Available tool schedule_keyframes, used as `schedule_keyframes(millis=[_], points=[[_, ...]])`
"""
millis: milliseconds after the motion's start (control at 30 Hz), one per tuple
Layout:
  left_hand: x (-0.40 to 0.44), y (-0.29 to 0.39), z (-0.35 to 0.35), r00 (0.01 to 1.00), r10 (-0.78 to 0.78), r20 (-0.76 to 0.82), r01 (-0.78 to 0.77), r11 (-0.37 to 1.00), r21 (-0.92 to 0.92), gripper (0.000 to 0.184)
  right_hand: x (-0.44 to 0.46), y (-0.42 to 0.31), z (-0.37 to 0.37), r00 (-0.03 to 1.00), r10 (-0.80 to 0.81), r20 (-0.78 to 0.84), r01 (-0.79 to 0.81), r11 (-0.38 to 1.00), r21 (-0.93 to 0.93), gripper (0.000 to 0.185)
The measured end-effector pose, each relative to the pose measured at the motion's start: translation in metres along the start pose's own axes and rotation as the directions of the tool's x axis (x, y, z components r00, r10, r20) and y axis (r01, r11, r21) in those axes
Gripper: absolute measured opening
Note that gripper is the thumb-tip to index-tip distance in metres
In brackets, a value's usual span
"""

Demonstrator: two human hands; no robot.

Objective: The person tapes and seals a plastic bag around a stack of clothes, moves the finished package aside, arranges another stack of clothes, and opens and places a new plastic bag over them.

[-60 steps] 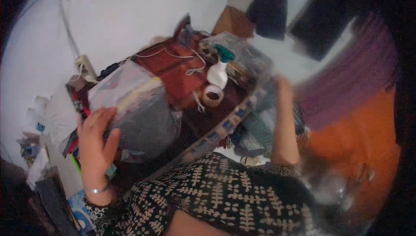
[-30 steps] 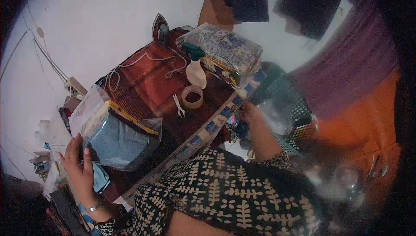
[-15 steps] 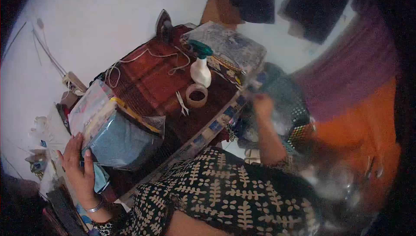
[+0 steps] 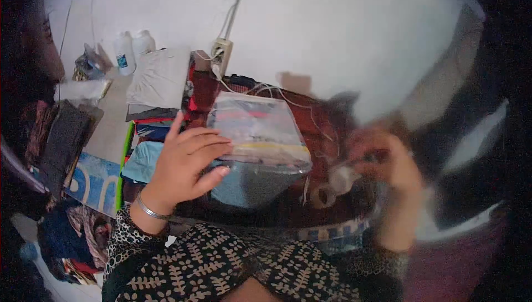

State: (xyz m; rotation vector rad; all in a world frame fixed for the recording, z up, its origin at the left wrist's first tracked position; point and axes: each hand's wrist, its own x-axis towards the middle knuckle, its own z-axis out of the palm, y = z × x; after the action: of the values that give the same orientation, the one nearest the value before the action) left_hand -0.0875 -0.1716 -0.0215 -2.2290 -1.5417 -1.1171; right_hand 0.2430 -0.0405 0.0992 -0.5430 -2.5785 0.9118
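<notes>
My left hand (image 4: 191, 160), with a silver bangle at the wrist, lies with its fingers spread on the left side of a clear plastic packet of folded cloth (image 4: 260, 130). Grey-blue cloth (image 4: 238, 185) shows at the near side of the packet. On the right, my right hand (image 4: 382, 158) is smeared by motion over the dark red cloth. Close to its fingers is a white spray bottle (image 4: 342, 180), whose top is hidden or blurred; whether the hand grips it I cannot tell. A roll of tape (image 4: 322, 195) and small scissors (image 4: 305, 188) lie nearby.
Left of the packet are a pale blue folded cloth (image 4: 143, 162) and a stack topped by white cloth (image 4: 158, 80). White bottles (image 4: 124, 52) stand behind. A power strip (image 4: 221, 55) with cords rests at the back. Dark folded clothes (image 4: 64, 141) lie far left.
The view has swung left. My right hand has moved from the right edge of the work surface to near the spray bottle. My left hand remains at the packet.
</notes>
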Motion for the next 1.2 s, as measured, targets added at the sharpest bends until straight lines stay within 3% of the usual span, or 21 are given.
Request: schedule_keyframes(millis=[33,67,133,267,333,400,500,667,900,1067,1200], points=[[0.000,0.002,0.003,1.000,0.006,0.012,-0.005,0.999,-0.043,0.030,0.027,-0.006,-0.003,0.981,-0.055,0.187,0.067,0.996,-0.058,0.019],[0.000,0.004,0.005,1.000,-0.007,-0.006,0.007,0.999,-0.045,0.030,0.051,-0.009,-0.002,0.977,-0.056,0.205,0.072,0.995,-0.070,0.019],[0.002,0.008,0.008,0.999,0.024,-0.042,-0.028,0.994,-0.104,0.030,0.096,-0.005,0.003,0.876,0.015,0.482,0.086,0.979,-0.186,0.025],[0.009,0.016,0.005,0.999,0.021,-0.039,-0.025,0.992,-0.123,0.032,0.175,0.019,0.016,0.736,0.013,0.677,0.210,0.946,-0.247,0.024],[0.009,0.019,0.008,0.999,0.012,-0.046,-0.017,0.993,-0.116,0.032,0.196,0.030,0.026,0.664,0.128,0.737,0.195,0.922,-0.335,0.024],[0.009,0.022,0.005,0.999,0.012,-0.045,-0.019,0.990,-0.140,0.032,0.211,0.034,0.033,0.676,0.099,0.730,0.215,0.921,-0.325,0.029],[0.007,0.023,0.004,0.998,0.017,-0.057,-0.024,0.991,-0.131,0.030,0.226,0.027,0.038,0.688,0.192,0.699,0.165,0.898,-0.408,0.031],[0.003,0.025,-0.001,0.999,0.008,-0.052,-0.016,0.989,-0.147,0.030,0.233,0.013,0.039,0.610,0.103,0.785,0.158,0.956,-0.248,0.025],[-0.001,0.026,-0.004,0.999,-0.014,-0.053,0.005,0.989,-0.151,0.029,0.228,0.010,0.043,0.634,0.030,0.773,0.195,0.961,-0.198,0.025],[0.002,0.026,-0.006,0.998,-0.020,-0.055,0.012,0.990,-0.142,0.030,0.225,-0.010,0.033,0.597,0.180,0.782,0.141,0.936,-0.323,0.025],[0.001,0.027,-0.004,0.998,-0.023,-0.061,0.015,0.992,-0.128,0.030,0.218,-0.005,0.021,0.593,0.172,0.786,0.152,0.935,-0.320,0.024]])
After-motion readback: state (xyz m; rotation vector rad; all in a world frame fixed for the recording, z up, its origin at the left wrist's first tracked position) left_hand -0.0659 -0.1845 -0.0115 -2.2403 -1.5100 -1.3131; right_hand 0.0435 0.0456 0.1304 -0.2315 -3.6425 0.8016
